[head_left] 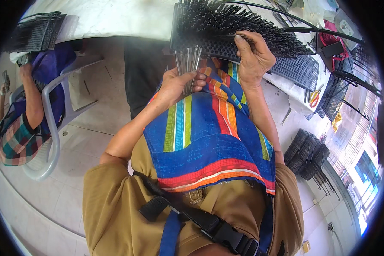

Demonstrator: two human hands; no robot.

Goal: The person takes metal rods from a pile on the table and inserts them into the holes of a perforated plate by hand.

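Observation:
My left hand (175,84) is closed around a fanned bundle of thin clear sticks (188,59), which point up toward the table edge. Just beyond it, a black perforated rack (298,70) rests at the table's edge, densely filled with upright black bristle-like pieces (230,27). Thumb and fingers pinched together, my right hand (257,59) is at the near side of these pieces. Something thin and dark seems to be at its fingertips, too small to name. A blue cloth with coloured stripes (200,145) covers my lap.
The white table (115,19) spans the far side. Scissors (314,99) hang or lie at its right edge, near black mesh racks (335,96). More black racks (306,153) stand on the floor. At left, a person's arm (33,98) shows beside a grey plastic chair (53,128).

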